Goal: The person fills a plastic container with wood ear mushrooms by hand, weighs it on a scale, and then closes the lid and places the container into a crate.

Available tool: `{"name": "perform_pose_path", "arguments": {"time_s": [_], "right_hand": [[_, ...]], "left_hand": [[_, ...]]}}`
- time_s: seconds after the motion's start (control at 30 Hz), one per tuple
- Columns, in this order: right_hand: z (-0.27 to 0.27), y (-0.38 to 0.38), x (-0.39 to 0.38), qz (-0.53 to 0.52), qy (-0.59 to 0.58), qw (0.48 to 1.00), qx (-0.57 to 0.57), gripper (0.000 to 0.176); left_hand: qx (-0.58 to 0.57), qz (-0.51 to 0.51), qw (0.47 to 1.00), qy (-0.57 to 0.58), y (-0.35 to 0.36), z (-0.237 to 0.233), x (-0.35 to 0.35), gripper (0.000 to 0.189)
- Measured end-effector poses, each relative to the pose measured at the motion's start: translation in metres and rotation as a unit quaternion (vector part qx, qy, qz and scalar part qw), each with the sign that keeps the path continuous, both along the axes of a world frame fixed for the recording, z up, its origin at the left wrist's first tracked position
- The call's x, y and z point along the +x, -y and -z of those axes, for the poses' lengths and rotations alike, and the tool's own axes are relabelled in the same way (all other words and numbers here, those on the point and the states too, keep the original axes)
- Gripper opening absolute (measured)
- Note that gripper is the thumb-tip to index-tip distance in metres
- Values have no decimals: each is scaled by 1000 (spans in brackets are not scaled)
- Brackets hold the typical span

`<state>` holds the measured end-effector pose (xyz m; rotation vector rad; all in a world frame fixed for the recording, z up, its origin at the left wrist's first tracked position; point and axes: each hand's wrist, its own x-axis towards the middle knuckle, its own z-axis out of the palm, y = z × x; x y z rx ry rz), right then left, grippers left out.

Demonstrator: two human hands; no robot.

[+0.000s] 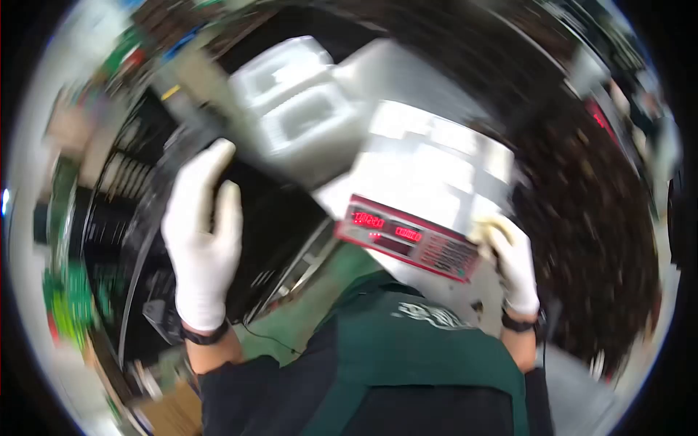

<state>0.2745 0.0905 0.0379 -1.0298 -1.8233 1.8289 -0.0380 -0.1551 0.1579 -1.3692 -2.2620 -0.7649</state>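
My left hand (pixel 207 229), in a white glove, is raised at the left over a dark crate, its fingers apart and nothing between them. My right hand (pixel 505 251), also gloved, is at the right front corner of a scale (pixel 429 167); its fingers are curled, and blur hides whether they hold anything. The scale has a bright metal top and a red-framed panel (pixel 407 238) with lit red digits. Behind the scale to the left stand stacked clear plastic trays (pixel 298 105).
A large heap of small dark brown pieces (pixel 582 196) fills the right side. Black crates (pixel 254 211) lie at the left. Green and red items are blurred at the far left. A person (pixel 647 109) is partly visible at the far upper right.
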Motion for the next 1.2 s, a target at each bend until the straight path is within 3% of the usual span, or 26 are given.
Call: {"name": "perform_pose_path", "arguments": {"time_s": [0.03, 0.1, 0.13, 0.17, 0.2, 0.3, 0.43, 0.6, 0.7, 0.77, 0.8, 0.87, 0.93, 1.07, 1.1, 1.2], "right_hand": [[11, -2, 6, 3, 10, 1000, -9, 24], [25, 1, 19, 41, -13, 999, -23, 25], [35, -2, 32, 54, -16, 998, -13, 24], [44, -4, 46, 59, -21, 998, -3, 24], [58, -5, 60, 106, -14, 994, 30, 23], [69, -10, 111, 271, 100, 950, 121, 23], [103, -35, 180, 439, 207, 838, 250, 29], [124, -106, 215, 475, 313, 753, 330, 57], [141, -140, 192, 471, 325, 702, 423, 69], [136, -142, 156, 427, 317, 753, 387, 74], [130, -141, 144, 381, 372, 763, 367, 74], [137, -152, 145, 386, 345, 757, 398, 40], [142, -172, 149, 431, 253, 745, 442, 14], [103, -211, 152, 429, 160, 708, 538, 12], [98, -224, 155, 406, 193, 715, 535, 14], [67, -243, 143, 322, 304, 731, 519, 57]], "left_hand": [[-42, 71, 996, 22, -32, 16, 13, 38], [-54, 107, 993, 24, -89, 55, 7, 41], [-86, 93, 992, -21, -108, 78, -10, 42], [-93, 102, 990, -4, -119, 103, -34, 42], [-161, 48, 984, 59, -118, 124, -53, 40], [-161, 40, 986, -15, -119, 123, -58, 23], [-111, 5, 990, 91, -120, 115, -65, 14], [-153, -30, 973, 171, -128, 88, -61, 15], [-20, -71, 993, 96, -120, 80, -68, 20], [17, -53, 998, 35, -124, 65, -30, 18], [36, -22, 999, 11, -124, 64, -19, 17], [126, 63, 990, 26, -132, 77, 8, 15], [29, 159, 987, -20, -141, 80, 46, 16], [-50, 276, 960, 29, -162, 110, 89, 23], [-69, 295, 952, 39, -166, 116, 94, 24], [-108, 330, 937, 33, -174, 126, 103, 20]]}}
